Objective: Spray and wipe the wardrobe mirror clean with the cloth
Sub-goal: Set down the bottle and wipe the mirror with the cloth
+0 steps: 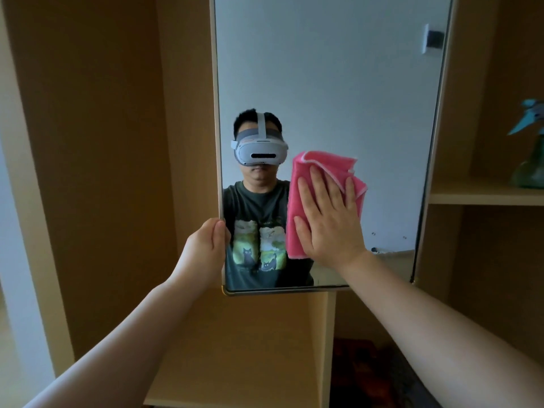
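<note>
Pink cloth (323, 164) flat against upright mirror (323, 69)

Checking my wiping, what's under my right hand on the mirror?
The pink cloth, pressed flat against the mirror by the right hand. The surface behind it is covered.

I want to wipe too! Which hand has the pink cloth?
The right hand, pressed flat on the cloth; the left hand grips the mirror by its edge.

Mirror (338, 83): glossy glass, smooth pale frame. Cloth (326, 161): pink fuzzy fabric, matt, stitched hem. Wardrobe panels (103, 142): wood-look, smooth, matt. Spray bottle (530, 172): translucent green plastic.
</note>
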A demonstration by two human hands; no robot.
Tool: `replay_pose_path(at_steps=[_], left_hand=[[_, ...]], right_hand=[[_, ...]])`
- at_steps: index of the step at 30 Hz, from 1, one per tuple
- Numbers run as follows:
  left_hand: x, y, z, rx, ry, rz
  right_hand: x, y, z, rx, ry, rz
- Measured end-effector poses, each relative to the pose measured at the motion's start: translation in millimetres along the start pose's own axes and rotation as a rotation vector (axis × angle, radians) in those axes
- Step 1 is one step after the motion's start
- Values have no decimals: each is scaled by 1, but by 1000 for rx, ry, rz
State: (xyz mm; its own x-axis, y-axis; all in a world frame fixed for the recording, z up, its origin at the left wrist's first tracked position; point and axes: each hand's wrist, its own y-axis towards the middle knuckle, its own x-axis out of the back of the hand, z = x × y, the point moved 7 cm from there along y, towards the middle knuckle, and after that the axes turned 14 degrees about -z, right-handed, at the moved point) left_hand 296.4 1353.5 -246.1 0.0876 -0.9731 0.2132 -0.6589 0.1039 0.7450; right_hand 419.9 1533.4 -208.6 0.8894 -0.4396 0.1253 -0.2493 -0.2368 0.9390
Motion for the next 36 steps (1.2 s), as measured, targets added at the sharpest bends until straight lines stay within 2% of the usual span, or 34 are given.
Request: replay_pose_path(at_steps=[8, 21, 25, 30, 36], left_hand=[[-1, 1, 1, -17, 1, -8], [1, -1, -5, -6, 17, 2], [2, -2, -6, -2, 21, 5], [3, -2, -10, -15, 38, -3], [4, -4, -13, -19, 41, -9]], right_hand=[[-5, -45, -1, 24, 5, 28], [-4, -32, -26, 163, -20, 10], [2, -16, -48, 102, -37, 7], [13, 18, -104, -122, -96, 1], [16, 20, -115, -155, -117, -13]])
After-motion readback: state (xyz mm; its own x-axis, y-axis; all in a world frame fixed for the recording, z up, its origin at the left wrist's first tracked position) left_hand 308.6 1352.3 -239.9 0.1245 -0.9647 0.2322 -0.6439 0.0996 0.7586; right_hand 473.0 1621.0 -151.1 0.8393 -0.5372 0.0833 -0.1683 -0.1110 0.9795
